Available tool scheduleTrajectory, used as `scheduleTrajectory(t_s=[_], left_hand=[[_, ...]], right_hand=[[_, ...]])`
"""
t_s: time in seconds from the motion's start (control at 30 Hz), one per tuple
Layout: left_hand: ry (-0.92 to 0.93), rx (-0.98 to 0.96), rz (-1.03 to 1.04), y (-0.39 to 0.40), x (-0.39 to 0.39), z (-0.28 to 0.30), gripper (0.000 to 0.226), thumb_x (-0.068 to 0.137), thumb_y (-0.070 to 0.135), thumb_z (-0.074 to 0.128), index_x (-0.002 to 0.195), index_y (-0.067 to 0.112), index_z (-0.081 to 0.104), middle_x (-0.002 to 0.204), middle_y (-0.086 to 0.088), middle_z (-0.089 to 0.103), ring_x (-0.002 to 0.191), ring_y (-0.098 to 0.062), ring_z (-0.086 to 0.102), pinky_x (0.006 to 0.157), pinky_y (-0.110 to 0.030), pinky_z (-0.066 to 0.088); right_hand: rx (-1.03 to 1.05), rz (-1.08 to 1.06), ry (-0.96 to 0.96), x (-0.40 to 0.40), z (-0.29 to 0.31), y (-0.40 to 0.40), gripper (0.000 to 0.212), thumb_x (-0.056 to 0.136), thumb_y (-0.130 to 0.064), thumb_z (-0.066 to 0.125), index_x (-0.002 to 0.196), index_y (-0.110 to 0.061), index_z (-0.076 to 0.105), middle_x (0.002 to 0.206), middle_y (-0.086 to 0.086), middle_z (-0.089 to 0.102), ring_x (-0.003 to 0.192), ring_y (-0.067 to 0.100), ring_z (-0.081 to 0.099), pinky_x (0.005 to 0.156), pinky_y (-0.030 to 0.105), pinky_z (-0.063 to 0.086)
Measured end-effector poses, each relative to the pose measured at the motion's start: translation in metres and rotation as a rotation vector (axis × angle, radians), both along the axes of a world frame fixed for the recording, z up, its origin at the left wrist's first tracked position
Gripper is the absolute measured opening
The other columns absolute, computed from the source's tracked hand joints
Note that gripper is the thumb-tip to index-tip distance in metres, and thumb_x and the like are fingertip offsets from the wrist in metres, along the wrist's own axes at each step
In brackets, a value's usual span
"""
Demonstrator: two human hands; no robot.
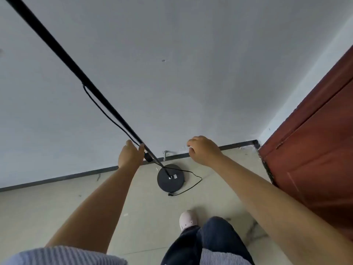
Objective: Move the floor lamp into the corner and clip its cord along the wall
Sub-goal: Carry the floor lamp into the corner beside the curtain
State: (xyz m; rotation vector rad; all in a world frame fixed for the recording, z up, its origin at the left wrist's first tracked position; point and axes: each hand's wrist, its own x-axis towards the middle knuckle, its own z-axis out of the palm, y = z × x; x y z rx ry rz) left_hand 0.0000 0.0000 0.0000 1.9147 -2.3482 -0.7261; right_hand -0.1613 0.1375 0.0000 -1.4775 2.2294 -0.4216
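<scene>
Now the left hand [130, 155] wraps the lamp [99, 96] pole at mid frame; pole slants to upper left, base [170, 178] below right near the wall. Right hand [204, 150] hangs loosely curled, empty, nearer the right-side corner [257, 142]

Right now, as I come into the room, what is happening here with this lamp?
A person stands over a black floor lamp near the wall. The left hand is at the lamp pole, fingers beside it and the cord, but a firm grip cannot be told. The right hand is loosely curled in the air and holds nothing. The round base sits on the floor by the baseboard, short of the corner beside the red door. The cord lies loose on the floor, plug end free, not yet clipped.
</scene>
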Motion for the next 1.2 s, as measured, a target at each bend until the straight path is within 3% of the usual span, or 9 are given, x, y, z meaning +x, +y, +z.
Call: scheduleTrajectory(t_s=[0.23, 0.37, 0.5, 0.63, 0.7, 0.77, 0.87, 1.07, 1.2], left_hand=[[0.234, 0.091, 0.349, -0.042, -0.031, -0.018, 0.036, 0.099, 0.021, 0.032, 0.098, -0.006, 0.057, 0.094, -0.025, 0.068, 0.090, -0.037, 0.064, 0.071, -0.038, 0.048], [0.588, 0.328, 0.479, -0.038, -0.048, -0.016, 0.034, 0.101, 0.010, 0.031, 0.081, -0.002, 0.055, 0.069, -0.016, 0.063, 0.042, -0.003, 0.067, 0.047, -0.015, 0.057], [0.830, 0.523, 0.528, -0.022, -0.063, -0.003, 0.040, 0.102, 0.008, 0.028, 0.072, 0.005, 0.054, 0.072, -0.013, 0.064, 0.046, -0.004, 0.070, 0.046, -0.012, 0.058], [0.997, 0.645, 0.577, -0.010, -0.069, 0.007, 0.044, 0.103, 0.008, 0.026, 0.071, 0.006, 0.056, 0.053, -0.004, 0.075, 0.052, -0.007, 0.072, 0.048, -0.013, 0.059], [1.083, 0.669, 0.609, -0.009, -0.071, 0.012, 0.046, 0.103, 0.009, 0.024, 0.071, 0.005, 0.057, 0.052, -0.003, 0.075, 0.054, -0.008, 0.073, 0.050, -0.013, 0.059], [1.119, 0.675, 0.634, -0.008, -0.072, 0.018, 0.047, 0.103, 0.010, 0.025, 0.070, 0.005, 0.058, 0.053, -0.003, 0.075, 0.054, -0.009, 0.073, 0.050, -0.014, 0.060], [1.130, 0.660, 0.685, -0.008, -0.068, 0.025, 0.044, 0.103, 0.011, 0.028, 0.072, 0.003, 0.058, 0.052, -0.004, 0.075, 0.053, -0.011, 0.073, 0.049, -0.016, 0.060], [1.241, 0.684, 0.750, 0.000, -0.067, 0.036, 0.045, 0.103, 0.008, 0.024, 0.073, 0.002, 0.056, 0.052, -0.006, 0.075, 0.053, -0.011, 0.073, 0.047, -0.015, 0.059], [1.262, 0.691, 0.754, 0.001, -0.066, 0.035, 0.046, 0.103, 0.008, 0.022, 0.073, 0.002, 0.056, 0.054, -0.008, 0.075, 0.054, -0.013, 0.074, 0.048, -0.017, 0.060]], right_hand=[[0.104, 0.046, -0.119, -0.066, -0.037, -0.036, 0.027, 0.086, -0.006, 0.036, 0.100, -0.001, 0.059, 0.106, 0.020, 0.062, 0.098, 0.034, 0.053, 0.075, 0.034, 0.042], [0.172, 0.148, -0.232, -0.093, -0.054, -0.061, 0.031, 0.087, -0.006, 0.036, 0.109, -0.004, 0.057, 0.114, 0.017, 0.062, 0.105, 0.033, 0.055, 0.082, 0.033, 0.044], [0.301, 0.266, -0.386, -0.110, -0.070, -0.073, 0.053, 0.081, -0.005, 0.047, 0.133, -0.013, 0.036, 0.141, 0.009, 0.044, 0.128, 0.026, 0.041, 0.103, 0.035, 0.036], [0.402, 0.326, -0.615, -0.105, -0.081, -0.079, 0.069, 0.082, -0.011, 0.054, 0.140, -0.018, 0.017, 0.147, 0.004, 0.033, 0.135, 0.022, 0.030, 0.104, 0.029, 0.027], [0.449, 0.292, -0.708, -0.100, -0.085, -0.084, 0.053, 0.088, -0.015, 0.044, 0.138, -0.017, 0.026, 0.136, 0.005, 0.048, 0.124, 0.024, 0.044, 0.101, 0.033, 0.036], [0.490, 0.219, -0.748, -0.099, -0.087, -0.085, 0.033, 0.093, -0.023, 0.032, 0.120, -0.012, 0.048, 0.093, 0.008, 0.064, 0.086, 0.019, 0.060, 0.079, 0.030, 0.045], [0.493, 0.163, -0.812, -0.105, -0.085, -0.085, 0.031, 0.094, -0.029, 0.026, 0.093, -0.014, 0.054, 0.056, 0.001, 0.051, 0.052, 0.010, 0.049, 0.064, 0.026, 0.041], [0.430, 0.256, -0.883, -0.103, -0.072, -0.102, 0.043, 0.093, -0.018, 0.031, 0.135, -0.024, 0.032, 0.139, -0.002, 0.039, 0.128, 0.014, 0.033, 0.101, 0.027, 0.023], [0.450, 0.221, -1.003, -0.088, -0.063, -0.110, 0.042, 0.094, -0.039, 0.023, 0.132, -0.030, 0.038, 0.145, -0.006, 0.034, 0.136, 0.012, 0.022, 0.110, 0.032, 0.014]])
